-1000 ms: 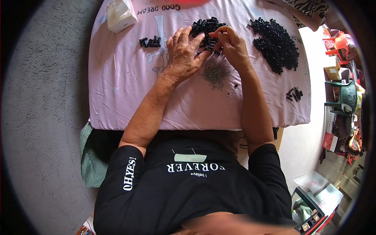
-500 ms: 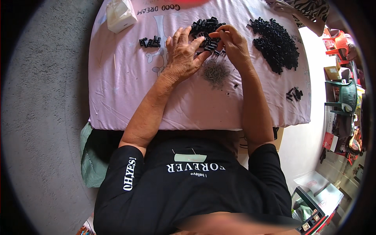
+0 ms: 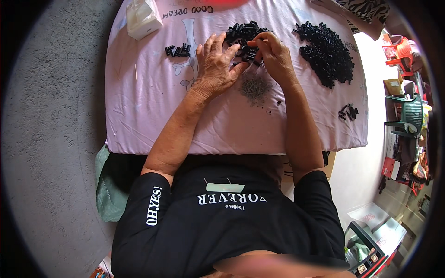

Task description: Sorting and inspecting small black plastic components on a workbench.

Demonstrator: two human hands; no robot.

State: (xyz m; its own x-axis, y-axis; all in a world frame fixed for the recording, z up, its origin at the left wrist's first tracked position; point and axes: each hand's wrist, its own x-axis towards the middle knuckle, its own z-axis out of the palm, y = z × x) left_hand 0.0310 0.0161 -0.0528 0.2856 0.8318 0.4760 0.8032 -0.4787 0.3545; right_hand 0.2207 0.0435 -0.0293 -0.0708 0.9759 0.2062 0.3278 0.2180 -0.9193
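My left hand (image 3: pixel 215 67) lies palm down on the pink cloth with its fingers spread, thumb and index finger beside the middle heap of small black cylindrical pieces (image 3: pixel 245 31). Over the right side of that heap, my right hand (image 3: pixel 277 60) is closed in a pinch, and whatever sits between its fingertips is too small and too covered to make out. Just below both hands is a loose pile of tiny greyish metal-looking bits (image 3: pixel 255 89). To the left, a small group of black pieces (image 3: pixel 178 50) lies apart.
On the right of the cloth-covered table (image 3: pixel 222 125) spreads a large heap of black pieces (image 3: pixel 327 53), with a few more pieces (image 3: pixel 348 111) nearer me. A white tissue box (image 3: pixel 143 19) stands at the far left, a thin stick (image 3: pixel 136 74) below it. A green chair (image 3: pixel 408 113) stands off right.
My right hand has shifted slightly, its fingertips drawing in over the edge of the middle heap. My left hand stays nearly in place.
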